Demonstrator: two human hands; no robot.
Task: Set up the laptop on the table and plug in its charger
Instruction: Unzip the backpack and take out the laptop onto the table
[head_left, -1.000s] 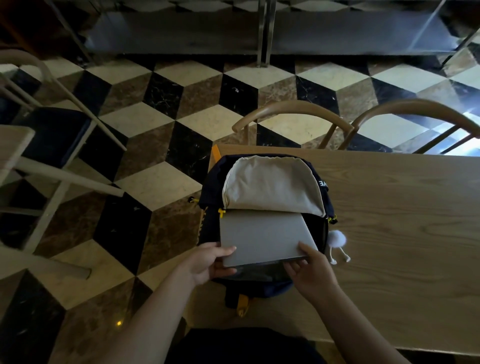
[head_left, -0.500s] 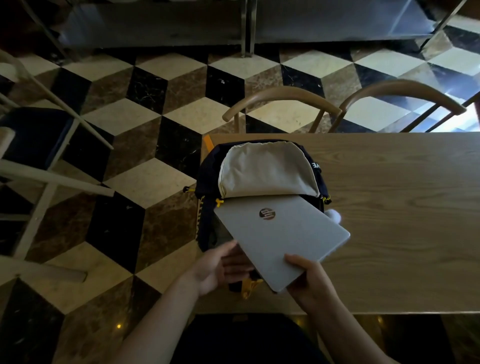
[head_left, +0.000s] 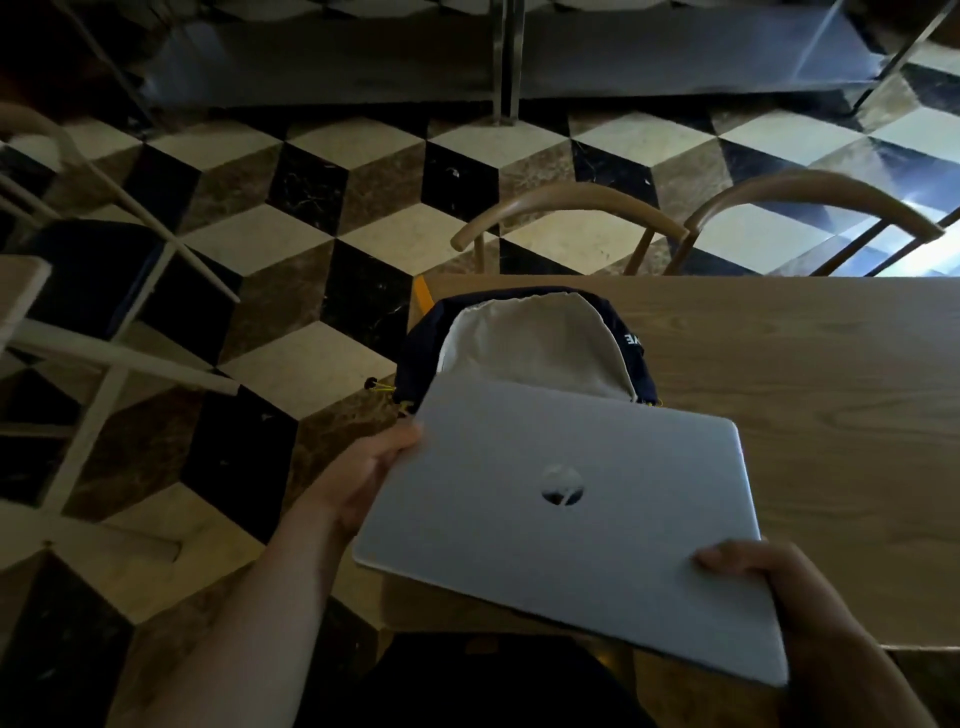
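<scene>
Laptop: a closed silver laptop (head_left: 566, 519) with a round dark logo in the middle of its lid, held in the air above the near left corner of the table, tilted, its near right corner closest to the camera.
Left hand: the left hand (head_left: 363, 473) grips the laptop's left edge; its thumb lies along the far left corner of the lid, and the fingers are hidden beneath.
Right hand: the right hand (head_left: 769, 577) grips the laptop at its near right side, thumb pressed on top of the lid, fingers under it and out of sight.
Backpack: a dark navy backpack (head_left: 524, 343) with yellow trim lies on the far left end of the table, its flap thrown open to show a pale cream lining; the laptop's far edge covers its near part.
Table: a light wooden table (head_left: 810, 415) fills the right side of the scene, with bare wood grain to the right of the laptop.
Chairs: two chairs with curved wooden backs (head_left: 571, 208) stand side by side just beyond the table's far edge; a pale-framed chair (head_left: 104, 358) stands far left.
Floor: marble tiles (head_left: 291, 244) in a cube pattern of black, cream and brown.
</scene>
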